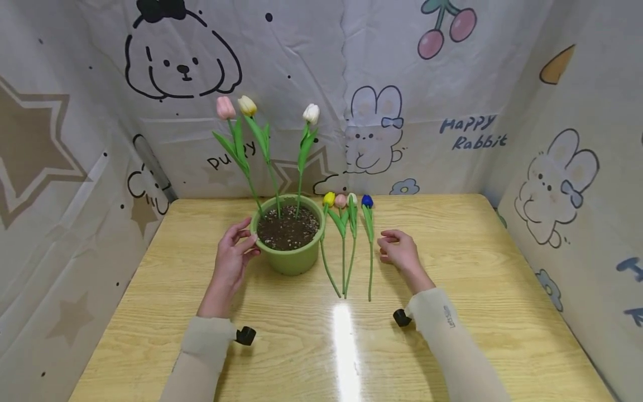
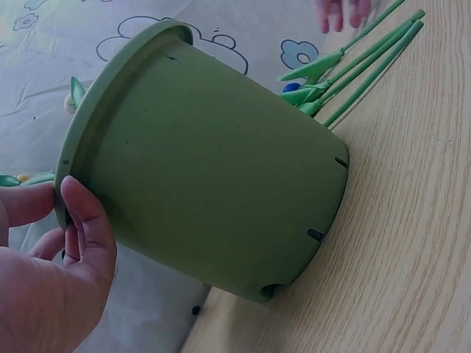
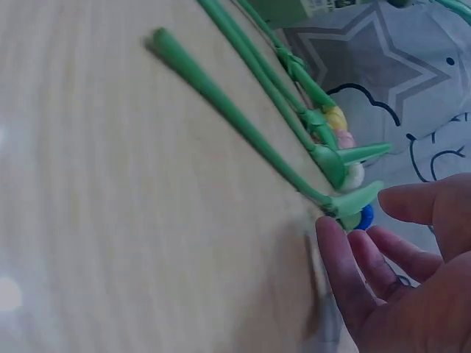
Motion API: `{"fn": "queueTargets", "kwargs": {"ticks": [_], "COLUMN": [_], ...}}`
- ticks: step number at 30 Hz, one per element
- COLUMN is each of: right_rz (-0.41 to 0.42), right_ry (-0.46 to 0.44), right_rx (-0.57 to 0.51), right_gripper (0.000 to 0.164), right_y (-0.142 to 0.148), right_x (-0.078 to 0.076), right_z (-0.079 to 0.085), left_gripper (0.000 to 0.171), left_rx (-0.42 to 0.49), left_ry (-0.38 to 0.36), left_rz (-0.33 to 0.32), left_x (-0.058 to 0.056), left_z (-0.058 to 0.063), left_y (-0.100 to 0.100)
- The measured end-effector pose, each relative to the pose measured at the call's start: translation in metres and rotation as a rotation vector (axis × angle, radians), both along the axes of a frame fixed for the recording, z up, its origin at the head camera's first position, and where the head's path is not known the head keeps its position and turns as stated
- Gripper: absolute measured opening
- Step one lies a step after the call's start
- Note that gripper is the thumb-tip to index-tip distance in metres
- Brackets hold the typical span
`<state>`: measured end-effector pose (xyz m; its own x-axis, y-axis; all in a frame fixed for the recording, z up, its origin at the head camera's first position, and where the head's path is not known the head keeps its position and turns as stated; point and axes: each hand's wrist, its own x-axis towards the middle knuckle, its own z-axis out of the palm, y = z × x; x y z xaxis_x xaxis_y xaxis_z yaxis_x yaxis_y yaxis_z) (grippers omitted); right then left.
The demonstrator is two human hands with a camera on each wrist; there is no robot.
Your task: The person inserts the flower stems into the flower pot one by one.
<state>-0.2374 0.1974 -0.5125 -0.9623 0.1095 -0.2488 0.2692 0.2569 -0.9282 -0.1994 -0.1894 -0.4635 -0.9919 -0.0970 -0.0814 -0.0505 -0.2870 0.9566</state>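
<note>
My left hand (image 1: 232, 257) pinches the rim of a green flowerpot (image 1: 291, 261) on its left side; the left wrist view shows thumb and fingers at the rim. Dark soil (image 1: 286, 231) fills the pot. Standing in it are a pink tulip (image 1: 226, 109), a pale yellow tulip (image 1: 248, 106) and a white tulip (image 1: 311, 114). My right hand (image 1: 402, 254) hovers beside a blue tulip (image 1: 368, 202) lying on the table, holding nothing. In the right wrist view, its thumb and fingers (image 3: 342, 265) are apart near the blue tulip's leaf.
Between the pot and the blue tulip lie a yellow tulip (image 1: 329, 199), a pink tulip (image 1: 340, 202) and a white tulip (image 1: 352, 201), stems toward me. The wooden table (image 1: 427, 346) ends at printed cloth walls (image 1: 301, 61) at the back and sides.
</note>
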Motion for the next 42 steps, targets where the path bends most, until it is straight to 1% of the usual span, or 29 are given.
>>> {"fn": "queueTargets", "kwargs": {"ticks": [2, 8, 14, 17, 21, 24, 27, 32, 37, 42], "right_rz": [0.002, 0.012, 0.016, 0.009, -0.004, 0.002, 0.021, 0.035, 0.011, -0.024], "right_ry": [-0.008, 0.006, 0.021, 0.025, 0.016, 0.013, 0.024, 0.053, 0.038, 0.013], "right_rx": [-0.015, -0.037, 0.007, 0.025, 0.022, 0.027, 0.075, 0.16, 0.163, 0.153], "right_gripper": [0.042, 0.041, 0.042, 0.043, 0.045, 0.049, 0.052, 0.048, 0.045, 0.043], "right_y": [-0.002, -0.01, -0.018, -0.02, -0.021, -0.022, -0.023, -0.024, -0.025, -0.026], "right_x": [0.003, 0.01, 0.011, 0.01, 0.009, 0.01, 0.011, 0.011, 0.009, 0.009], "right_z": [-0.004, -0.012, -0.016, -0.017, -0.017, -0.017, -0.016, -0.016, -0.017, -0.013], "left_gripper": [0.051, 0.051, 0.05, 0.05, 0.05, 0.05, 0.05, 0.05, 0.051, 0.051], "left_rx": [0.001, 0.01, -0.004, -0.013, -0.01, -0.003, -0.003, -0.009, -0.012, -0.006], "left_ry": [0.0, 0.005, 0.0, 0.005, 0.011, 0.014, 0.015, 0.015, 0.011, 0.007], "left_rz": [0.004, 0.005, -0.002, -0.009, -0.009, -0.008, -0.009, -0.011, -0.011, -0.005], "left_x": [0.0, 0.001, 0.001, 0.002, 0.002, 0.002, 0.001, 0.002, 0.002, 0.002], "left_z": [0.0, -0.002, -0.004, -0.004, -0.004, -0.003, -0.002, -0.001, 0.0, 0.0], "left_y": [0.0, 0.0, -0.001, -0.001, -0.001, -0.001, -0.001, -0.002, -0.001, -0.001]}}
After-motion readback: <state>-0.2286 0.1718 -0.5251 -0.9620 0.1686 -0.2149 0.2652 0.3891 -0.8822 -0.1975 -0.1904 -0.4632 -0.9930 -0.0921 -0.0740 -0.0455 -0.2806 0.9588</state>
